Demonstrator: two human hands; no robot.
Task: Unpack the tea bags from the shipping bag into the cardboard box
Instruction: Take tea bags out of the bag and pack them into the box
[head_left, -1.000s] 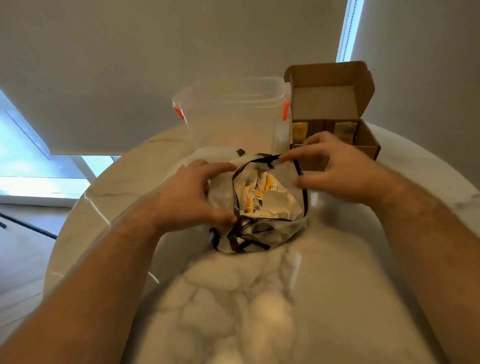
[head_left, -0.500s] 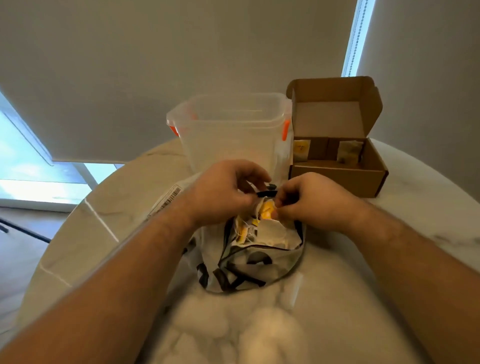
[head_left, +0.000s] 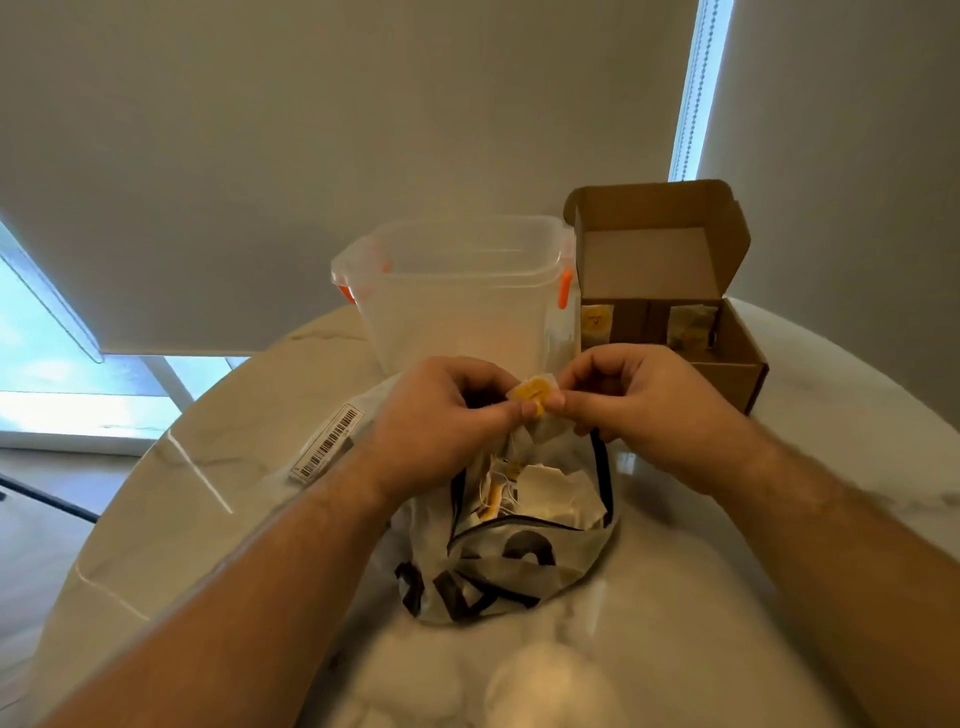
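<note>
A: Two grips on one tea bag?

B: Yes. The left grip (head_left: 441, 415) and the right grip (head_left: 644, 410) each pinch the yellow tea bag (head_left: 535, 392) between thumb and fingertips. It is held just above the mouth of the shipping bag (head_left: 519, 566).

A: Where does that bag lie?

B: It sits crumpled on the marble surface (head_left: 779, 597) with its mouth open toward the camera. More tea bags (head_left: 545, 499) show inside. A barcode label (head_left: 327, 444) lies flat at its left.

A: And the box?

B: The box (head_left: 727, 374) is at the far right with its lid standing up. One tea bag (head_left: 596, 325) leans at its back left and another (head_left: 691, 327) toward the right.

A: Anything else?

B: A clear tub (head_left: 467, 312) with orange clips stands just left of the box, behind the grips.
</note>
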